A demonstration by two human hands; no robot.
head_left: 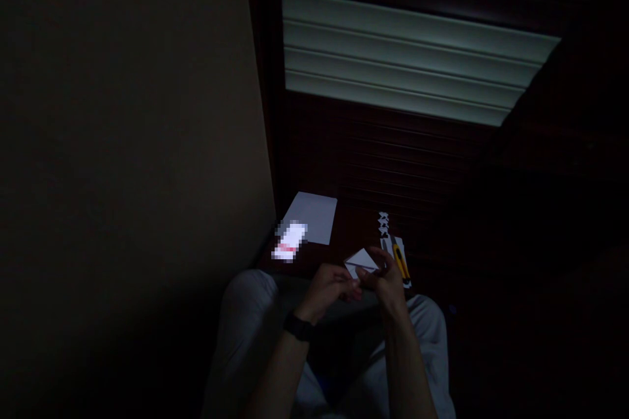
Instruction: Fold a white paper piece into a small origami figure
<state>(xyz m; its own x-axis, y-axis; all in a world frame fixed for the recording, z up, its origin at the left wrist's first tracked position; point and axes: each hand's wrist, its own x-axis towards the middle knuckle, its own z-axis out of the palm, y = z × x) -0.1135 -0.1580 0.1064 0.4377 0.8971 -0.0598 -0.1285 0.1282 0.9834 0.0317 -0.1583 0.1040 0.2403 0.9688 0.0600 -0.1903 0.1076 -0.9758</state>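
A small folded piece of white paper is held up between my two hands, above my lap. My left hand, with a dark band on its wrist, has its fingers closed at the paper's lower left edge. My right hand pinches the paper from the right, thumb across its front and fingers behind. Just beyond the right hand lies a yellow and black utility knife on some white paper. Several small folded paper pieces sit in a row behind it.
A white sheet of paper lies at the back left of the dark table, with a lit, blurred-out phone-like screen over its corner. A wall rises on the left. Slatted dark panelling with a pale lit strip stands behind. The room is dim.
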